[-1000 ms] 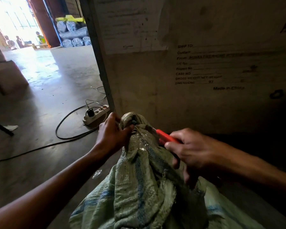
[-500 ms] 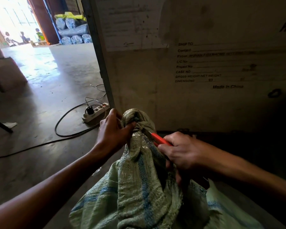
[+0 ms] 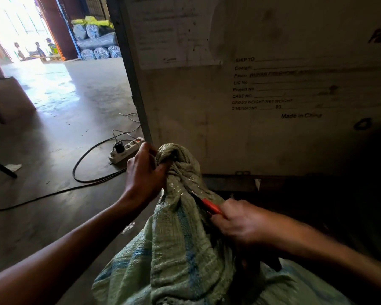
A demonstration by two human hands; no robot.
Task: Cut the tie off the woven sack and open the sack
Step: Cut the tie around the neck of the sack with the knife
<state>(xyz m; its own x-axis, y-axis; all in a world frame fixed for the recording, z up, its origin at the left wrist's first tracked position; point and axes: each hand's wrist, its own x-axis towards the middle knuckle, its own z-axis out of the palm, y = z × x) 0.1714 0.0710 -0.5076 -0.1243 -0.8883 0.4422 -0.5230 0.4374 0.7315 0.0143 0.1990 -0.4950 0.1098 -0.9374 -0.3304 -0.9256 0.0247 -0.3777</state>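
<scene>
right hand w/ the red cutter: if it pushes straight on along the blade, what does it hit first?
Likely the bunched neck of the woven sack, which the left hand grips; the right hand aims the red cutter up-left into it. Depth uncertain.

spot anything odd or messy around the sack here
Mostly the floor: a black cable loops loose from a power strip lying beside the left hand, and a scrap of clear plastic lies near the woven sack. The sack itself looks intact.

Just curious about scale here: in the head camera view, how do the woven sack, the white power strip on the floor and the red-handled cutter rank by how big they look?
1. Woven sack, by far the largest.
2. White power strip and red-handled cutter: too close to rank. The strip lies farther from the camera, and the right hand hides most of the cutter.
</scene>
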